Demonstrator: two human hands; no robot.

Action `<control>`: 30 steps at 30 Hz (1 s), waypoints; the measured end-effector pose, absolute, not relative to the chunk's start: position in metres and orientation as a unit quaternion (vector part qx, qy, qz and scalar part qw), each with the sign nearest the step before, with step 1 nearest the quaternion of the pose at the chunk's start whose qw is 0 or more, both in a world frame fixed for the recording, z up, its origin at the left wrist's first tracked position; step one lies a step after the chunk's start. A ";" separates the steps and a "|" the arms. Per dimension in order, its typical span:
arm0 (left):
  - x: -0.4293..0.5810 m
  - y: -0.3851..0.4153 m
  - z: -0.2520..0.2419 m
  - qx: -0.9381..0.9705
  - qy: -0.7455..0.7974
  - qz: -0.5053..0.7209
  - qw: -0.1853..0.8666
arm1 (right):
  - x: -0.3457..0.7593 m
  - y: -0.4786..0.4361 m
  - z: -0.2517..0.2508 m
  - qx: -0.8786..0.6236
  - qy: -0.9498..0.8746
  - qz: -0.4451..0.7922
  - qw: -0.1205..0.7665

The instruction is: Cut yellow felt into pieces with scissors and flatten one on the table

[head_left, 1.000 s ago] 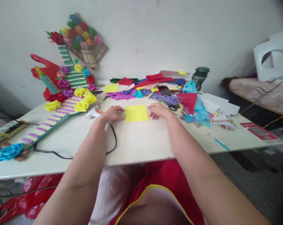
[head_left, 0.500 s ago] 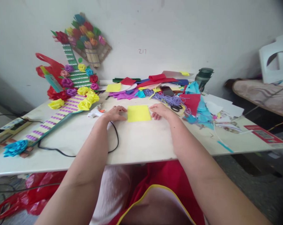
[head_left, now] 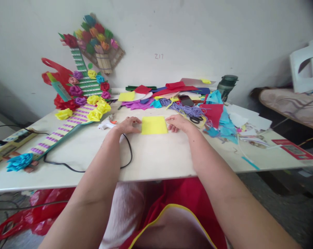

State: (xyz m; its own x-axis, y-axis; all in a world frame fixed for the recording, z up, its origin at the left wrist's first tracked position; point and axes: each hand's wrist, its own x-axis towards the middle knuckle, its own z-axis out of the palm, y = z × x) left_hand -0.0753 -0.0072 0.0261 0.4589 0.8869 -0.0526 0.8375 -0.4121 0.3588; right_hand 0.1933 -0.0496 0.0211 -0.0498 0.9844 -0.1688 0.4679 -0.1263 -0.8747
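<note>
A yellow square sheet (head_left: 154, 125) lies flat on the white table (head_left: 156, 155) between my two hands. My left hand (head_left: 130, 125) rests at the sheet's left edge, its fingers apart and curved, holding nothing. At the right edge is my right hand (head_left: 175, 123), fingers spread and bent, with nothing in it. Behind my left wrist sits a white glue gun (head_left: 107, 123), and its black cord loops out beside my left forearm.
Paper-flower work (head_left: 68, 128) covers the left side. Along the back lie coloured sheets (head_left: 135, 98), purple yarn (head_left: 185, 108) and black-handled scissors (head_left: 196, 120). A dark green bottle (head_left: 226, 86) stands back right, near blue and red scraps (head_left: 212, 114). A power strip (head_left: 11, 143) is far left.
The whole view has shifted very slightly. My hands and the yellow sheet keep the same places relative to each other.
</note>
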 end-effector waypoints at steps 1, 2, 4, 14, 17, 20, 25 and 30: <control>-0.076 -0.007 0.026 0.837 0.515 0.072 0.170 | 0.194 -0.050 0.021 -0.618 -0.588 0.425 0.304; -0.076 -0.007 0.026 0.838 0.513 0.072 0.171 | 0.194 -0.049 0.021 -0.617 -0.589 0.425 0.304; -0.077 -0.007 0.026 0.841 0.508 0.070 0.173 | 0.194 -0.049 0.020 -0.614 -0.591 0.425 0.305; -0.078 -0.006 0.027 0.842 0.505 0.059 0.181 | 0.193 -0.052 0.022 -0.612 -0.599 0.419 0.301; -0.078 -0.006 0.027 0.840 0.507 0.055 0.183 | 0.194 -0.051 0.021 -0.609 -0.601 0.422 0.300; -0.078 -0.006 0.027 0.844 0.502 0.056 0.180 | 0.194 -0.050 0.020 -0.608 -0.604 0.420 0.299; -0.078 -0.005 0.025 0.845 0.501 0.051 0.182 | 0.195 -0.049 0.020 -0.603 -0.610 0.419 0.297; -0.078 -0.005 0.026 0.848 0.494 0.054 0.182 | 0.193 -0.050 0.021 -0.605 -0.610 0.418 0.295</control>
